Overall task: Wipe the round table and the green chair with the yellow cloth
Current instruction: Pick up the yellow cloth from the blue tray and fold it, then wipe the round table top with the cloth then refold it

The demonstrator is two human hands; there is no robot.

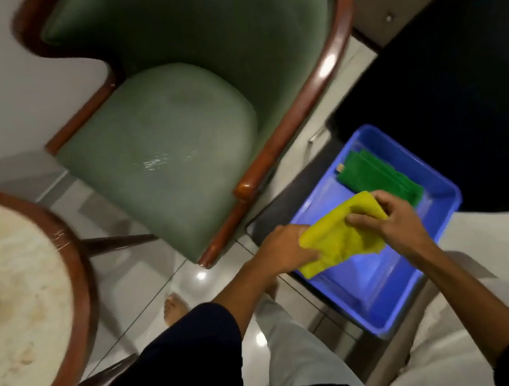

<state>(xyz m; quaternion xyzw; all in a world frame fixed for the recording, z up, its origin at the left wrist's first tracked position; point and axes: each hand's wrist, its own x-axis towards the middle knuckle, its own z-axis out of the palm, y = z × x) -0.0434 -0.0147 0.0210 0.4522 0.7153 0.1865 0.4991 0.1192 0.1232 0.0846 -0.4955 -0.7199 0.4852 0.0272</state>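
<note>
The yellow cloth (340, 236) is bunched between both hands, held over the near part of a blue tray. My left hand (283, 247) grips its left side and my right hand (392, 220) pinches its upper right edge. The green chair (159, 147) with a brown wooden frame stands straight ahead, its seat showing a wet shine. The round table (10, 289), pale marbled top with a brown rim, sits at the left edge, only partly in view.
The blue tray (387, 301) rests at the right on a low surface and holds a folded green cloth (377, 176). A dark mat (445, 103) lies beyond it. Below me are my bare foot (174, 307) and glossy tiled floor.
</note>
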